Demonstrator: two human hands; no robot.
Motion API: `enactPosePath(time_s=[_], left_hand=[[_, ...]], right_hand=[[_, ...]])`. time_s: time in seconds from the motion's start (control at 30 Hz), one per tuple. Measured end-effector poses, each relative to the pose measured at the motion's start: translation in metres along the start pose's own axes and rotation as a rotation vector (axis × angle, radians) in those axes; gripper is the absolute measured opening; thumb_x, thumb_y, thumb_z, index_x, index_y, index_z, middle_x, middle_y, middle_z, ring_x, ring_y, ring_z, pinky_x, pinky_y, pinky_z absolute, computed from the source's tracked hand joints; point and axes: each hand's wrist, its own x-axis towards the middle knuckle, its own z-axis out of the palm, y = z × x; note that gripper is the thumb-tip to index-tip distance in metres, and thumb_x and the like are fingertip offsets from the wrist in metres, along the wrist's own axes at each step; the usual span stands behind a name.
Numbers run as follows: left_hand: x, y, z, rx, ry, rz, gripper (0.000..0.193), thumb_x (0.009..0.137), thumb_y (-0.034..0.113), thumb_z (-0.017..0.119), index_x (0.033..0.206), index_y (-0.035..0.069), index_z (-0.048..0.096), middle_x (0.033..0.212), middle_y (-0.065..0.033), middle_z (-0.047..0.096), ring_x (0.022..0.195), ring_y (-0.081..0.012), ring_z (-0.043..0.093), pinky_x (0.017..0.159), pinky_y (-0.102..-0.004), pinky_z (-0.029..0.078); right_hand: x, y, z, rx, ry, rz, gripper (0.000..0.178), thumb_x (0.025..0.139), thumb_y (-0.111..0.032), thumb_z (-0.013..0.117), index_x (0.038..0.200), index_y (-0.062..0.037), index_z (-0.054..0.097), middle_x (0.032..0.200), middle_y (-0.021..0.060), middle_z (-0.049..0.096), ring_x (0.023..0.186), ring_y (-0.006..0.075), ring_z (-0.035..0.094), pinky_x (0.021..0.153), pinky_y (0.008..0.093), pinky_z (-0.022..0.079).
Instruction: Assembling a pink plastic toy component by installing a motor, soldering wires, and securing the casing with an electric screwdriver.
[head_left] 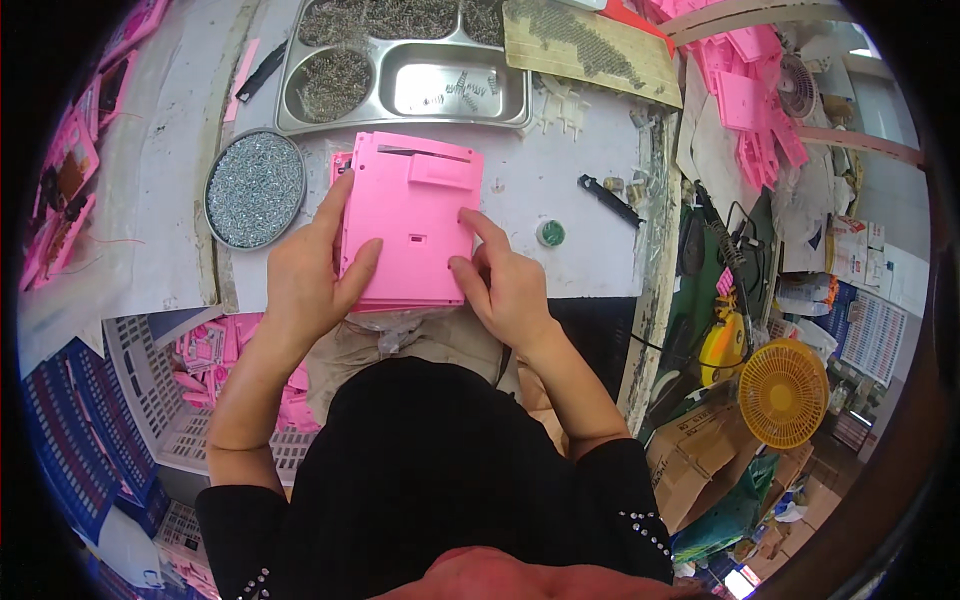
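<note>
A flat pink plastic case point(410, 275) lies in front of me at the table's near edge, with a raised rectangular block and a dark slot near its far end. Further pink edges show beneath it, so it seems to rest on other pink parts. Along its left side my left hand point(315, 265) grips it, thumb on the top face. My right hand point(508, 290) holds the right edge between thumb and fingers. A round dish of small silvery screws point(254, 190) stands left of the case. Beyond it sits a metal compartment tray point(400, 120) holding springs.
A board with rows of springs point(590, 50) lies at the far right. A black strip-shaped part point(610, 200) and a small green-topped round piece point(550, 233) lie right of the case. Crates of pink parts point(150, 390) stand at lower left; a yellow fan point(783, 393) is at right.
</note>
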Motion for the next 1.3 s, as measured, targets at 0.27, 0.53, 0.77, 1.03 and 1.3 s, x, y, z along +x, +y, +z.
enactPosePath(time_s=[0.27, 0.53, 0.77, 1.03, 1.3], left_hand=[[-0.015, 0.005, -0.011, -0.033, -0.009, -0.194, 0.069, 0.091, 0.022, 0.074, 0.150, -0.001, 0.048, 0.064, -0.0065, 0.054, 0.055, -0.0217, 0.056, 0.055, -0.0353, 0.044], [-0.041, -0.004, 0.004, -0.026, 0.131, -0.118, 0.054, 0.093, 0.016, 0.072, 0.143, 0.001, 0.058, 0.058, -0.0049, 0.047, 0.049, -0.0182, 0.048, 0.050, -0.0344, 0.040], [-0.041, -0.006, -0.011, -0.170, -0.026, -0.297, 0.046, 0.094, 0.015, 0.072, 0.137, 0.000, 0.064, 0.055, -0.0055, 0.041, 0.048, -0.0141, 0.041, 0.050, -0.0312, 0.038], [0.017, -0.067, -0.059, 0.279, 0.190, -0.036, 0.019, 0.086, 0.014, 0.076, 0.104, 0.008, 0.075, 0.077, -0.0062, 0.060, 0.073, -0.0235, 0.059, 0.068, -0.0385, 0.046], [0.033, -0.084, -0.063, 0.409, 0.170, 0.034, 0.012, 0.089, 0.016, 0.070, 0.089, 0.006, 0.063, 0.091, -0.0106, 0.061, 0.093, -0.0330, 0.060, 0.082, -0.0445, 0.043]], right_hand=[[0.014, 0.001, -0.004, 0.060, -0.143, -0.063, 0.050, 0.096, -0.019, 0.070, 0.142, -0.0096, 0.055, 0.074, 0.0128, 0.066, 0.063, 0.0291, 0.066, 0.060, 0.0370, 0.051], [0.007, -0.008, 0.002, -0.105, -0.073, -0.152, 0.053, 0.098, -0.019, 0.068, 0.148, -0.0096, 0.054, 0.080, 0.0168, 0.068, 0.067, 0.0322, 0.068, 0.062, 0.0398, 0.053], [0.017, -0.018, -0.009, -0.309, -0.233, -0.135, 0.055, 0.098, -0.024, 0.066, 0.150, -0.0128, 0.053, 0.060, 0.0109, 0.061, 0.054, 0.0326, 0.064, 0.053, 0.0413, 0.050], [0.034, -0.015, -0.038, -0.099, -0.283, -0.056, 0.052, 0.096, -0.032, 0.068, 0.144, -0.0130, 0.060, 0.061, 0.0092, 0.062, 0.051, 0.0274, 0.062, 0.052, 0.0381, 0.049], [0.197, -0.022, -0.108, 0.633, 0.512, -0.290, 0.070, 0.095, -0.006, 0.069, 0.155, 0.0005, 0.035, 0.141, 0.0181, 0.053, 0.130, 0.0242, 0.052, 0.108, 0.0393, 0.043]])
